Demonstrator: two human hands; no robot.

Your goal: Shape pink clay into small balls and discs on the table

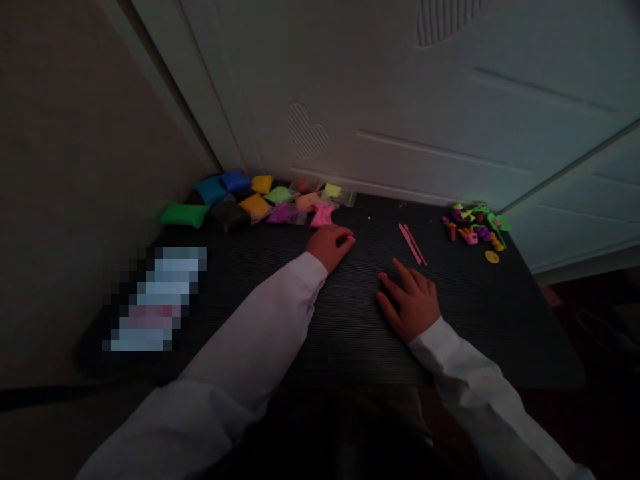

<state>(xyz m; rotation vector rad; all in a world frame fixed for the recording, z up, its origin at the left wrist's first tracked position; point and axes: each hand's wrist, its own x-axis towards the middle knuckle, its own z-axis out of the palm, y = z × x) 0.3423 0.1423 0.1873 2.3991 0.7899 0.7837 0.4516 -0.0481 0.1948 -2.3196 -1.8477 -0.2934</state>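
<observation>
My left hand (pixel 329 248) is closed in a pinch, with a small pink piece of modelling clay (pixel 351 238) at its thumb and fingertips. Just behind that hand lies a pink clay packet (pixel 323 215). Palm down, my right hand (pixel 413 303) rests on the dark table (pixel 350 320) with fingers spread. A small reddish-pink clay piece (pixel 383 275) is by its index fingertip; whether they touch is hard to tell. Two pink modelling tools (pixel 413 245) lie side by side beyond the right hand.
Several coloured clay packets, including a green packet (pixel 184 215), line the table's back left. Small clay figures (pixel 470 233) and a yellow disc (pixel 492 257) sit at the back right. A blurred-out bright screen (pixel 155 300) lies at left. A white panel (pixel 400 100) rises behind.
</observation>
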